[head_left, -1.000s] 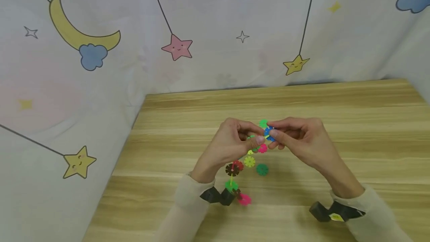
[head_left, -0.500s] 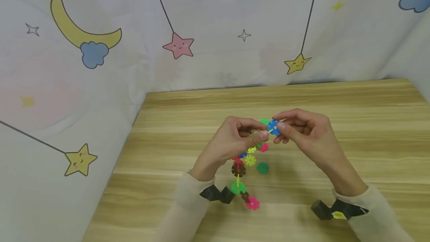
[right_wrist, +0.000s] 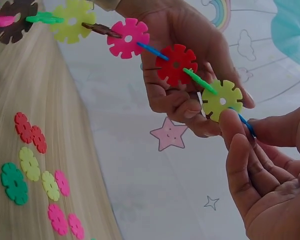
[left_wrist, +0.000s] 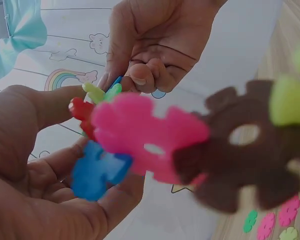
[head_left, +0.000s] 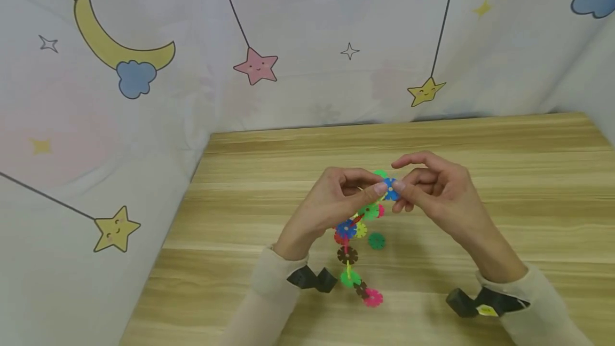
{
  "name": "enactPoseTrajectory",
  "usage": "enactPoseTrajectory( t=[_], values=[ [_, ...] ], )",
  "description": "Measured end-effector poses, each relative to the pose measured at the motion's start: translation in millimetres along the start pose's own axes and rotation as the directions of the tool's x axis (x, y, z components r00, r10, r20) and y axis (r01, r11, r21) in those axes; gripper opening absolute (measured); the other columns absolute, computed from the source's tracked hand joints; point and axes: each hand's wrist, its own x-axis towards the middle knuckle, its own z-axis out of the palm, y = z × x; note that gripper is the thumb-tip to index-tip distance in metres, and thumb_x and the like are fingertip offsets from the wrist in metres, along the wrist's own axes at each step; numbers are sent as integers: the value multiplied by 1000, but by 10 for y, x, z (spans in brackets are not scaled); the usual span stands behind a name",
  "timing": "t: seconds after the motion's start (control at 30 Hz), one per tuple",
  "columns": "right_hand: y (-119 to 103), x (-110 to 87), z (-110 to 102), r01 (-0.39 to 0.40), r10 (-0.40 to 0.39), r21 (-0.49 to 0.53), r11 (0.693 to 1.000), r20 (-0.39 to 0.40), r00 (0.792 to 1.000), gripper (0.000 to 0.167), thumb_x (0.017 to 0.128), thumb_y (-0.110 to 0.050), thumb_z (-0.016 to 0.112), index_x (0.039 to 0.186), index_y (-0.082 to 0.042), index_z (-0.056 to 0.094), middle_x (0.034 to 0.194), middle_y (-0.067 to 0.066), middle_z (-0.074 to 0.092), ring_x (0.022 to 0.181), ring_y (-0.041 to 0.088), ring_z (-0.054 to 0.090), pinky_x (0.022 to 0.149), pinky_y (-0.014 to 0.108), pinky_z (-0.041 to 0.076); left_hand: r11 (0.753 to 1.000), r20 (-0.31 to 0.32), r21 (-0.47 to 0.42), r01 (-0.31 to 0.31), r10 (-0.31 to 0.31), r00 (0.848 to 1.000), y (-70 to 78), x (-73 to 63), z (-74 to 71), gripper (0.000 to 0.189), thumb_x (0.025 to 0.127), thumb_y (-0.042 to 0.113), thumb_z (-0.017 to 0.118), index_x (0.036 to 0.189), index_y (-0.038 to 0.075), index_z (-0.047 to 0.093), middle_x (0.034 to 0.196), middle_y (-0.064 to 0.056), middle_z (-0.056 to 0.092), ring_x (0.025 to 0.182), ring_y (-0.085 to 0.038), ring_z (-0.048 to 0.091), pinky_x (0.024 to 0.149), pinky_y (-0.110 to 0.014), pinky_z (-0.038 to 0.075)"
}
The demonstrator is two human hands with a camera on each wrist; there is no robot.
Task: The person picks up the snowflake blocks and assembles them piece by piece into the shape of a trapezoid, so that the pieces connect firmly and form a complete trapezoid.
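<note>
A chain of slotted plastic snowflake discs hangs from my hands above the table, in pink, brown, green, yellow, red and blue. My left hand (head_left: 331, 204) pinches the chain near its upper end, by the yellow-green disc (right_wrist: 221, 100) that shows in the right wrist view. At that end is a blue disc (head_left: 390, 189), which my right hand (head_left: 439, 191) pinches between thumb and fingers, its index finger raised. Below, the chain runs through a brown disc (head_left: 347, 255) to a pink disc (head_left: 373, 298) at its lower end. A pink disc (left_wrist: 125, 120) partly hides my left fingers.
Loose discs lie on the wood-grain table (head_left: 259, 175), among them a dark green disc (head_left: 377, 241), a red disc (right_wrist: 23, 127) and a pink disc (right_wrist: 57, 219). A printed white cloth (head_left: 307, 89) hangs behind and to the left of the table.
The blue disc went up and right, then came back slightly toward my left hand. My right index finger has lifted off it. The hanging chain swung right and lower.
</note>
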Motion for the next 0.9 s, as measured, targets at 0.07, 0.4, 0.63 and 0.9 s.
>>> enactPoseTrajectory(
  t=[0.07,0.4,0.63,0.9],
  values=[
    [6,3,17,9,-10,22,1000,16,1000,29,100,5,70,127,-4,63,78,6,76,62,21,76,62,29,60,1000,-9,-8,6,-6,1000,-3,1,6,23,103,29,74,118,13,80,110,-6,81,71,-11,65,69,-26,49],
    [88,36,-9,12,-14,43,999,30,999,23,105,3,63,127,-4,62,82,4,78,66,22,77,65,29,63,998,-19,-8,-64,64,998,-38,13,-42,17,103,19,73,114,7,79,98,-11,78,73,-11,69,74,-25,57],
    [256,97,-118,12,-11,32,999,-24,1000,18,108,-1,60,125,-4,64,81,8,75,68,20,77,65,27,62,997,-32,-2,-74,73,997,-8,-15,-126,23,104,18,72,126,18,77,87,-8,74,73,-14,63,68,-26,51],
    [679,277,-274,-138,134,-91,986,-54,990,21,110,-14,61,126,0,67,88,-2,77,74,12,78,69,26,63,992,-33,-11,-123,123,992,-20,-45,-194,25,105,14,68,129,16,77,69,3,47,63,-20,43,59,-26,39]
  ],
)
